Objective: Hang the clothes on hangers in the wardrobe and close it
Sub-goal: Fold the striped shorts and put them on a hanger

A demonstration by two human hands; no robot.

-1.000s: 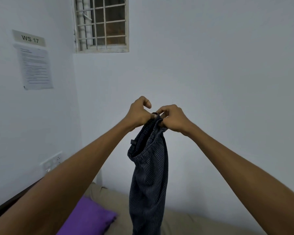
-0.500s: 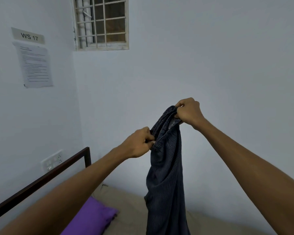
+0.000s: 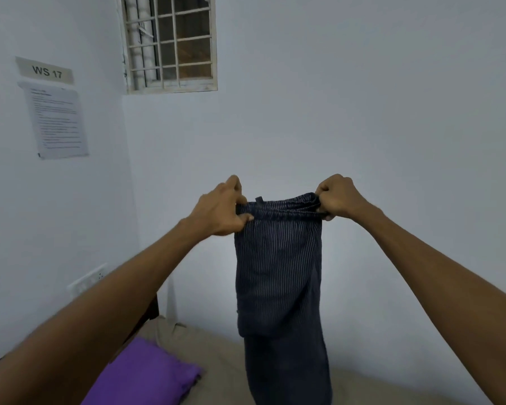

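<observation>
With my left hand [image 3: 216, 210] and right hand [image 3: 338, 197] I pinch the waistband ends of the striped trousers [image 3: 278, 264], holding them spread flat above the bed [image 3: 216, 355], ready for a hanger.

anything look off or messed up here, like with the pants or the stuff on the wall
Nothing stands out as damaged. The striped pants hang straight, with the left hand and right hand gripping the waistband ends. The printed sheet under the WS 17 sign looks slightly tilted, perhaps from lens distortion.
</observation>
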